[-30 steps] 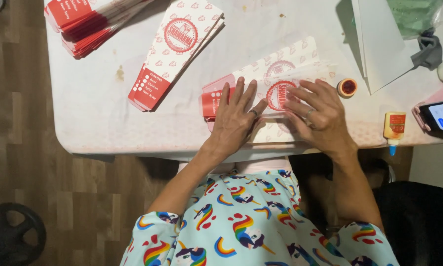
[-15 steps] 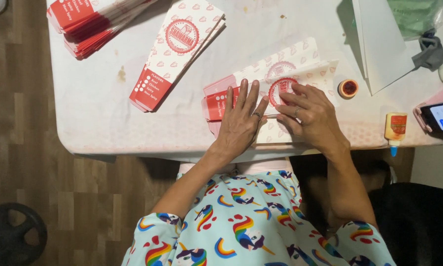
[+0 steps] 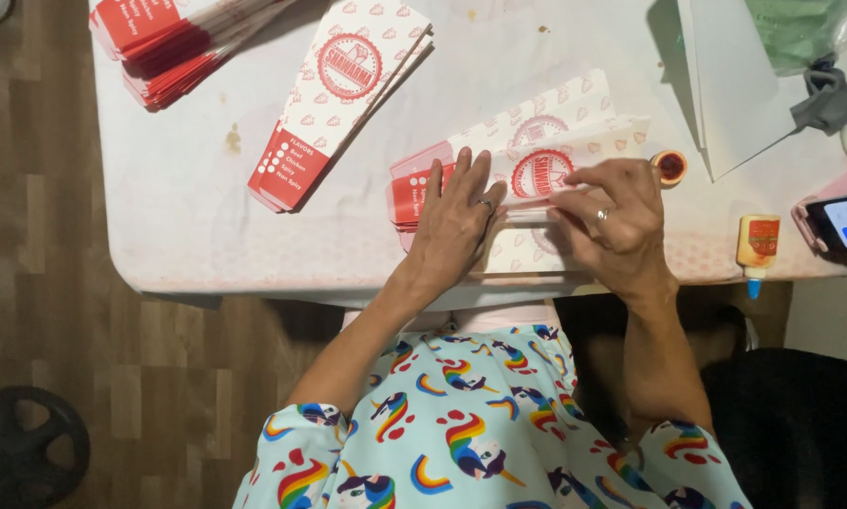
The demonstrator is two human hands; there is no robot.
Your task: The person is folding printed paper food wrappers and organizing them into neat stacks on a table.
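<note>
Nearest the viewer, the left hand (image 3: 456, 221) lies flat, fingers spread, pressing down on a red-and-white printed paper sleeve (image 3: 546, 174) at the near edge of the white table (image 3: 188, 217); it grips nothing. Just beside it, the right hand (image 3: 616, 221) has its fingers curled, fingertips pinching and creasing a folded flap along the same sleeve's long edge. The sleeve rests on a few similar flat pieces, partly covered by both hands. To the right stand a small open red-rimmed pot (image 3: 670, 167) touching the sleeve's end, a yellow glue bottle (image 3: 757, 243) at the table edge, and a lit phone (image 3: 843, 221) in a pink case. Farther off lie a flat stack of like sleeves (image 3: 343, 99) and, at the far left corner, a fanned pile of red-ended sleeves (image 3: 183, 42). Judged from this layout, the sleeve in hand is mid-fold; which pile is finished cannot be determined.
</note>
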